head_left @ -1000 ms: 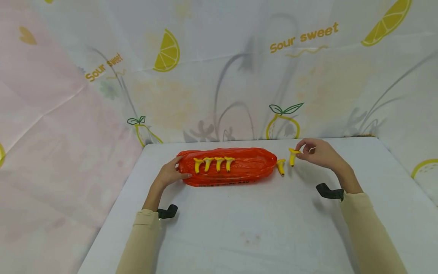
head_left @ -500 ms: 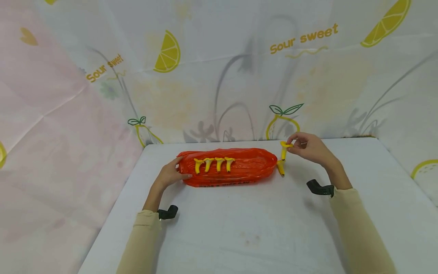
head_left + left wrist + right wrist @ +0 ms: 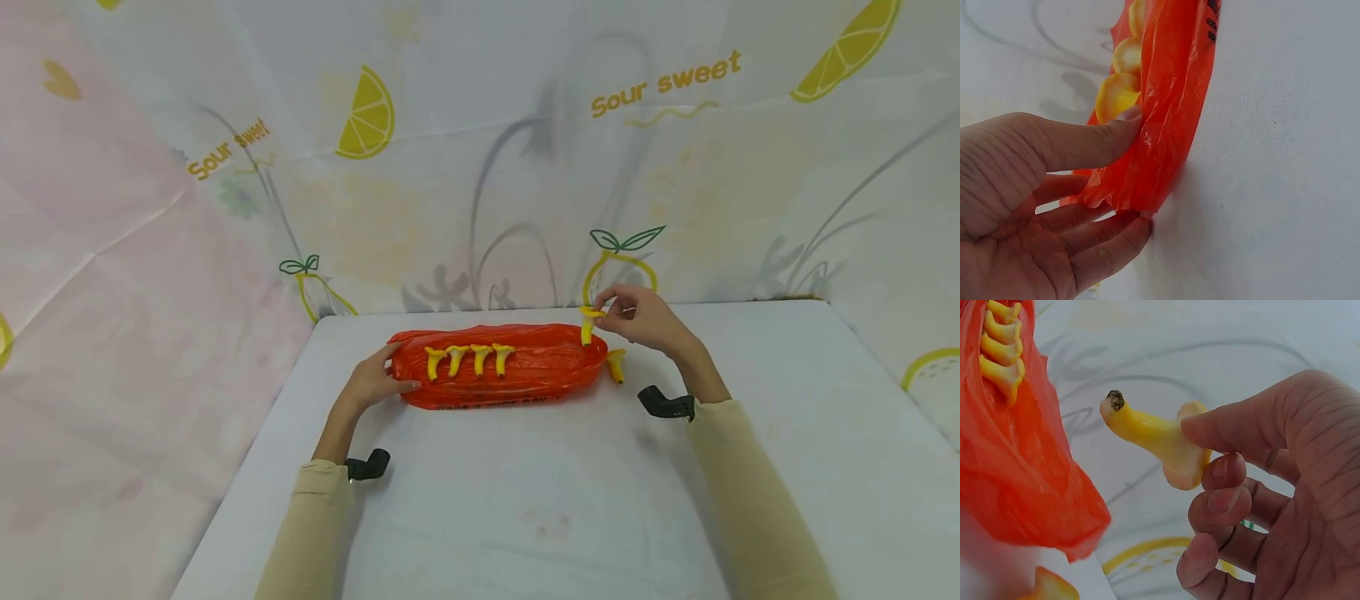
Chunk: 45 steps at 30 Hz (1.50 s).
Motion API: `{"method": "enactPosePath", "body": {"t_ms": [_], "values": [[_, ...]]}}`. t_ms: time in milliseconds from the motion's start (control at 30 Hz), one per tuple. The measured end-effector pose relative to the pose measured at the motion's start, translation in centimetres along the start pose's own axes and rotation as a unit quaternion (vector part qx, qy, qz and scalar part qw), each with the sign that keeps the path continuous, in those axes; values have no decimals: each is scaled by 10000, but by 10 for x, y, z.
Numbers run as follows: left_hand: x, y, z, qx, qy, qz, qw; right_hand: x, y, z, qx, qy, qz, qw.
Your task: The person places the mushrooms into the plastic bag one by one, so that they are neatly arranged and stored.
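Observation:
Between thumb and fingers, my right hand [image 3: 641, 317] pinches a yellow trumpet-shaped mushroom [image 3: 1154, 434] by its cap; its stem end is dark. In the head view this mushroom hangs over the right end of a red plastic bag [image 3: 551, 358]. Several similar mushrooms [image 3: 480, 358] lie in a row on the bag's left half. My left hand [image 3: 369, 379] grips the bag's left end, thumb on the near side, as the left wrist view shows the red plastic [image 3: 1166, 106] between thumb and fingers. Another yellow mushroom [image 3: 616, 367] lies just off the bag's right end.
A white-covered table [image 3: 517, 500] carries everything. Behind it hangs a cloth backdrop [image 3: 465, 208] printed with lemons and lettering. Dark wrist mounts [image 3: 666, 404] sit on both forearms, and black print runs along the bag's front edge.
My right hand has carried the pinched mushroom leftward, from right of the loose mushroom to over the bag's right end. My left hand and the bag have stayed put.

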<state>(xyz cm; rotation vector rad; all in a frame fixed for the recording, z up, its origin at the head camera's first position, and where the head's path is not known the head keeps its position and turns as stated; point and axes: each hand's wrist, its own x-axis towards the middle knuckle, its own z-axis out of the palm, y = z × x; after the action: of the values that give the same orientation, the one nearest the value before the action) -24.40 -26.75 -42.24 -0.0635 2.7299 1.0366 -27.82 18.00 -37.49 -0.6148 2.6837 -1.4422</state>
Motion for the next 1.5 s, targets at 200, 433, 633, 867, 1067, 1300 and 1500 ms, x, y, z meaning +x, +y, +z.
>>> {"method": "enactPosePath", "body": {"t_ms": [200,433,633,867,1067,1300,1500], "values": [[0,1,-2,26,32,0,10000,12,-4,15,-6,-67,-57,10000],[0,3,-2,61,9,-10,10000,25,-5,32,167,-105,-147,9997],[-1,5,-3,128,78,70,9999,33,-8,46,382,-230,-231,9987],[1,5,-3,152,64,63,9998,40,-7,64,376,-415,-108,9984],[0,4,-2,125,38,24,9999,45,0,79,38,-563,-51,9984],[0,2,-1,142,44,13,9999,47,5,93,-138,-769,-45,9969],[-1,1,0,128,29,10,9999,47,9,103,-113,-903,-19,9958]]}}
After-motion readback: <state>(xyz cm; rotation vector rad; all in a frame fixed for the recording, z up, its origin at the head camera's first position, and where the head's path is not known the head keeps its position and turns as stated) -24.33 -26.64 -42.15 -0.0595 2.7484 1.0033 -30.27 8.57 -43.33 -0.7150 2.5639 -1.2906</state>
